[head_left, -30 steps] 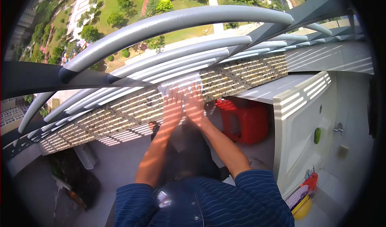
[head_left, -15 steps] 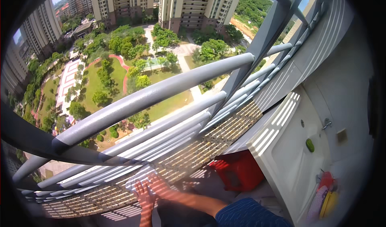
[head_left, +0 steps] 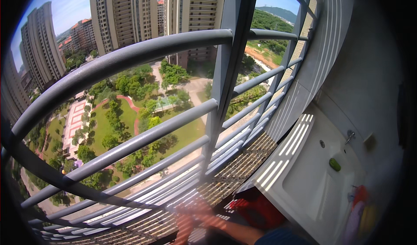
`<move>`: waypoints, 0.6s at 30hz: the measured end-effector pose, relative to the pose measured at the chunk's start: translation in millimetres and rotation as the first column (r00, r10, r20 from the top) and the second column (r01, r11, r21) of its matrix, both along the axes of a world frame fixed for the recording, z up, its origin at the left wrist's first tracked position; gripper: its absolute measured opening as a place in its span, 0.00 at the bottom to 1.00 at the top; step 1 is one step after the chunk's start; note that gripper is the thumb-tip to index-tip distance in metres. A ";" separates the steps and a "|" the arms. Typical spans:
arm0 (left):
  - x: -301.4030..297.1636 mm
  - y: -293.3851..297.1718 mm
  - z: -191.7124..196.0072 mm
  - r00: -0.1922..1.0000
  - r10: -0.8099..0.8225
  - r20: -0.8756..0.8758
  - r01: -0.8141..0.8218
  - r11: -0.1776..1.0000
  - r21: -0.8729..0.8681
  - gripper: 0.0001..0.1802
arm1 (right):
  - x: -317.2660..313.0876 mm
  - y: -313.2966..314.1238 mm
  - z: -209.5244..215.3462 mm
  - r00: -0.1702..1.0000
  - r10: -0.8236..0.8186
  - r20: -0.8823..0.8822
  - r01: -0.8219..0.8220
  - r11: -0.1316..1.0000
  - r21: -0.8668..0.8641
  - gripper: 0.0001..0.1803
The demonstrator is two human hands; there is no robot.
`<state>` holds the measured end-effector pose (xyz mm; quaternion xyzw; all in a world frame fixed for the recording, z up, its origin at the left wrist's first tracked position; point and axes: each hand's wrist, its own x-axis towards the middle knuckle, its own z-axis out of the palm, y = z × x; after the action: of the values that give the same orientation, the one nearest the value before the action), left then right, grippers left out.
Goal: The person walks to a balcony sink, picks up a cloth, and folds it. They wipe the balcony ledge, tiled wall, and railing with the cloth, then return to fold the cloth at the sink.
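Observation:
Both my hands are low at the inner side of a grey metal railing [head_left: 156,127], above a brown mosaic-tiled ledge [head_left: 221,180] striped with sunlight. My right hand [head_left: 200,213] reaches in from the right under a blue sleeve [head_left: 282,237]. Close beside it, my left hand [head_left: 184,224] comes up from the lower edge. Motion smears the fingers of both. A pale, blurred patch lies by the fingertips, where a whitish cloth showed under them earlier; whether they still press on it cannot be made out.
On the right stands a white laundry sink [head_left: 299,201] with a green oval object [head_left: 334,164] in it and a tap [head_left: 350,135] on the wall. Beneath is a red container [head_left: 260,212]. Coloured cloths [head_left: 357,214] hang at the sink's right. Beyond the railing, the ground lies far below.
The view has tilted upward, showing more sky and towers. My hands have moved right along the ledge and sit lower in the picture, now blurred; the pale cloth no longer shows clearly.

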<state>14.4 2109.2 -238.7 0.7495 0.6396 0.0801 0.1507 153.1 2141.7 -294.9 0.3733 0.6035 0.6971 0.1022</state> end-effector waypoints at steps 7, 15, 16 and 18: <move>70.4 45.3 35.4 0.969 -0.235 0.069 0.240 0.967 -0.079 0.48 | 99.7 35.6 28.1 0.941 -0.264 0.209 0.159 0.895 0.416 0.21; 101.6 66.1 87.8 0.928 -0.371 -0.045 0.364 0.925 -0.106 0.44 | 127.8 47.6 27.6 0.937 -0.287 0.199 0.182 0.887 0.423 0.18; 100.8 64.1 67.4 0.937 -0.343 -0.066 0.343 0.939 -0.018 0.44 | 124.7 47.3 31.3 0.920 -0.369 0.135 0.252 0.816 0.520 0.27; 95.0 59.9 20.3 0.973 -0.232 0.019 0.229 0.969 0.088 0.44 | 116.6 42.8 49.2 0.974 -0.226 -0.008 0.217 0.922 0.321 0.32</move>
<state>109.4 2169.1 -218.4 0.8233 0.5419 0.1003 0.1360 269.7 2184.4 -245.7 0.4405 0.4352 0.7749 0.1272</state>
